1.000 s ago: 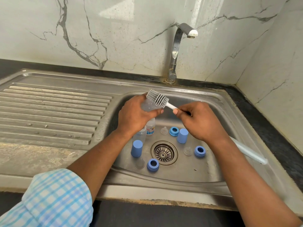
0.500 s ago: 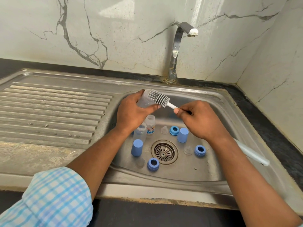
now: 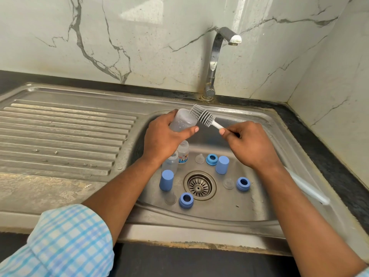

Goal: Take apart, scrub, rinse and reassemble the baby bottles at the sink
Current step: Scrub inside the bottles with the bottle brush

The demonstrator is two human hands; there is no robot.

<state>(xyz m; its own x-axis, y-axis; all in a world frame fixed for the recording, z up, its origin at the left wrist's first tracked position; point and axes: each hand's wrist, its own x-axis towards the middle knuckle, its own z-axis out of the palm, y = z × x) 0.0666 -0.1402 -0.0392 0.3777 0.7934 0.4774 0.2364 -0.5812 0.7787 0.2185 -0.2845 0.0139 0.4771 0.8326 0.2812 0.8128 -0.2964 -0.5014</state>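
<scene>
Bottle (image 3: pixel 183 121), clear and with no top on it, lies tilted in our left hand (image 3: pixel 165 136), above the back left part of the sink basin (image 3: pixel 269 140). Our fingers and thumb are curled round its body and grip it. Our right hand (image 3: pixel 249 144) is closed round the white handle of the brush (image 3: pixel 201 114), close behind the grey bristle head. The long end of the handle comes out below our wrist, over the right rim. The bristle head lies against the upper side of the bottle, on the outside of it.

On the basin floor, below our left hand, two more bottles stand upright and close together: the labelled bottle (image 3: pixel 183 151) and the plain bottle (image 3: pixel 169 162). Round the drain (image 3: pixel 199 185) we see the loose parts, apart from each other: two blue caps (image 3: pixel 166 179), one standing left and one right of the drain, three blue rings (image 3: pixel 186 200) and three clear teats (image 3: pixel 199 158). The tap (image 3: pixel 214 60) stands behind the basin. The ribbed drainboard (image 3: pixel 60 136) lies to the left.
</scene>
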